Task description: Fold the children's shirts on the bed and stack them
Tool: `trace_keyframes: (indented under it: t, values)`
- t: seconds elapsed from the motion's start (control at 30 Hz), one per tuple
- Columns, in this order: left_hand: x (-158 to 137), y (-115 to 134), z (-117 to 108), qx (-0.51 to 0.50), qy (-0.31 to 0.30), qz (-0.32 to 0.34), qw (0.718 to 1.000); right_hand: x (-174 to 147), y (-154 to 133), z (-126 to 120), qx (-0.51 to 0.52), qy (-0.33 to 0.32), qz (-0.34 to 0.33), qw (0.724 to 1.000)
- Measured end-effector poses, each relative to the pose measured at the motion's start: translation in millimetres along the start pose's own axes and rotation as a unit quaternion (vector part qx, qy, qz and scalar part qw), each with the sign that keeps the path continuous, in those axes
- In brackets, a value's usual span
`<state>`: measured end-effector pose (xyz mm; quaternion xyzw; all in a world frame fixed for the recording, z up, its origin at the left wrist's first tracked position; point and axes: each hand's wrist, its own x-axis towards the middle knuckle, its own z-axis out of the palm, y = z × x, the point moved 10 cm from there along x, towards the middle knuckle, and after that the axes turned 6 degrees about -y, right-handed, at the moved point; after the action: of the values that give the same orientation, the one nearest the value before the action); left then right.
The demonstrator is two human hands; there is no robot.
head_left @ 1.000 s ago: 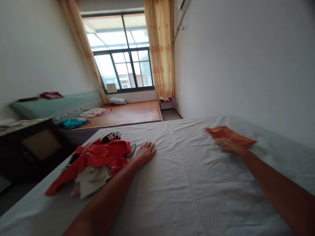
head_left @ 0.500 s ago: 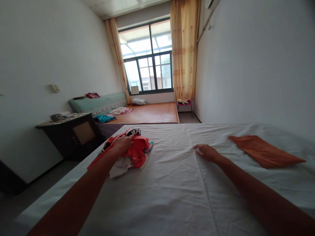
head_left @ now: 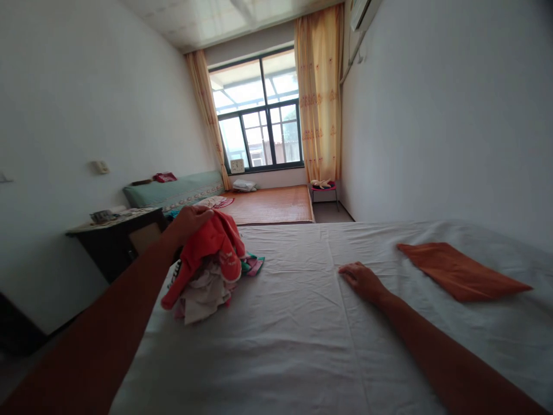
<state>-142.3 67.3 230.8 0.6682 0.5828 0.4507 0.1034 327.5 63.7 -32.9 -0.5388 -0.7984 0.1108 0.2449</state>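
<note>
One red garment point(head_left: 215, 237), limp, creased, pale-printed, pinched in left fingers point(head_left: 203, 217)

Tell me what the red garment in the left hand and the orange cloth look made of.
Red garment: soft, matte fabric, perhaps cotton knit; it droops in loose folds. Orange cloth: thin, fairly smooth fabric, cotton or synthetic; it lies nearly flat with slight creases.

On the sheet point(head_left: 294, 346) we have clothes point(head_left: 209, 271) near the far left corner and a cloth point(head_left: 464, 274) toward the right edge; a bed point(head_left: 272, 204) stands beyond.
</note>
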Motion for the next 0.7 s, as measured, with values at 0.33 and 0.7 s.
trace_keyframes:
  t: [0.33, 0.7]
  values:
    - [-31.2, 133.9, 164.7, -0.243, -0.123, 0.1, 0.957, -7.6, 32.4, -22.7, 0.371, 0.082, 0.124, 0.916]
    - [-68.1, 86.4, 302.5, 0.003, -0.344, 0.103, 0.933, -28.9, 97.8, -71.7, 0.349, 0.26, 0.158, 0.886]
